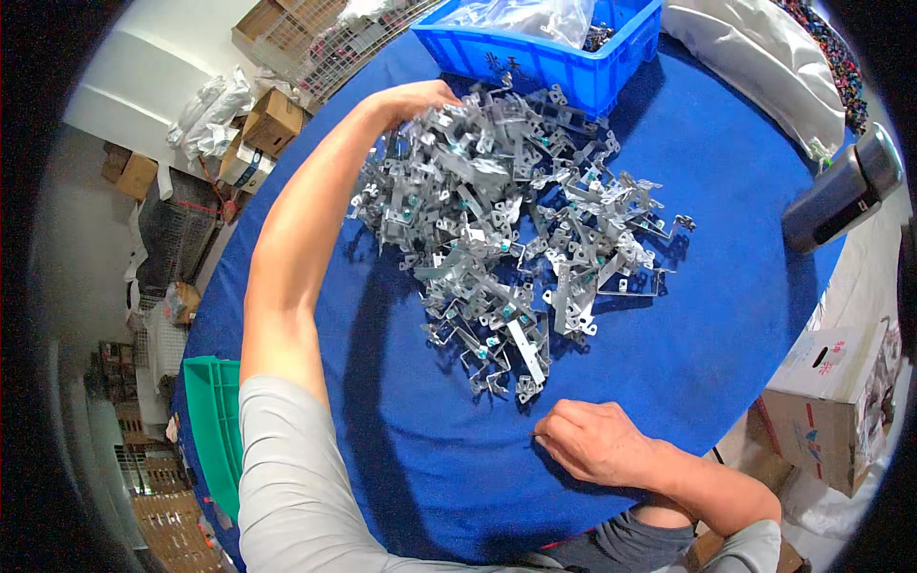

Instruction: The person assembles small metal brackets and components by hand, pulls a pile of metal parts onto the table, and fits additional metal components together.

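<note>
A heap of small silver metal brackets [478,210], some with teal spots, lies on the blue cloth of the table. At the heap's far left edge, my left hand [420,99] reaches over with the arm stretched out. Its fingers dip behind the brackets and are hidden, so their grip does not show. My right hand [594,443] rests on the cloth near the table's front edge, just below the nearest brackets. The fingers there are curled together, and anything inside them is out of sight.
Behind the heap stands a blue plastic crate [535,57] with a clear bag and metal parts inside. A dark flask [841,191] stands at the right edge. A green tray [212,430] is at the left, a cardboard box [821,401] beside the table at right.
</note>
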### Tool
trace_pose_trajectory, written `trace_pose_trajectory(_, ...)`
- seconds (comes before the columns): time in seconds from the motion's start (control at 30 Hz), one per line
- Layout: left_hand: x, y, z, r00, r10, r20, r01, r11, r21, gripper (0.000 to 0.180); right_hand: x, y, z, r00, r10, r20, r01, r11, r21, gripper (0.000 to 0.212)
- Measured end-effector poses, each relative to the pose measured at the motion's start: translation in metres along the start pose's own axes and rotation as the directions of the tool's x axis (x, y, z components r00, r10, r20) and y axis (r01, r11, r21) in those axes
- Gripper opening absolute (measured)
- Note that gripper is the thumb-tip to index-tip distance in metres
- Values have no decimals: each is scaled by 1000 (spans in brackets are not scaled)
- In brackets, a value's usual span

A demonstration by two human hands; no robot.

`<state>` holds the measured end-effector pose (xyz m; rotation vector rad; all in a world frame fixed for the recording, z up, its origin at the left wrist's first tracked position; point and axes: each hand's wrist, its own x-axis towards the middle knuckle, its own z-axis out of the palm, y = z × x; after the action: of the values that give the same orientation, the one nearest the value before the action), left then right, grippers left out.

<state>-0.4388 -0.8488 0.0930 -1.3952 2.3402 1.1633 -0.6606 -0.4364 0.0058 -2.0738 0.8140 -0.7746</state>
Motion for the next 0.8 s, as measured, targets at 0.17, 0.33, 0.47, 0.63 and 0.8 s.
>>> trace_pose_trajectory(0.17,-9,20,18,997,-81,-9,82,991,105,42,0,6,4,1000,-18,-22,18,1000,-14,11)
trace_pose_trajectory(0.33,-17,49,31,996,17,83,-39,964,262,36,2,5,4,1000,-23,-10,23,999,-28,11)
trace_pose_trajectory(0.47,-10,58,41,959,250,-134,-165,877,452,33,2,6,3,1000,-23,-2,23,998,-57,11)
trace_pose_trajectory(0.63,10,69,53,904,382,-195,-303,890,341,44,3,7,5,999,-51,-13,50,996,-69,12)
trace_pose_trajectory(0.8,-23,101,65,943,272,193,-289,956,61,67,3,8,5,998,-58,-29,56,996,-69,11)
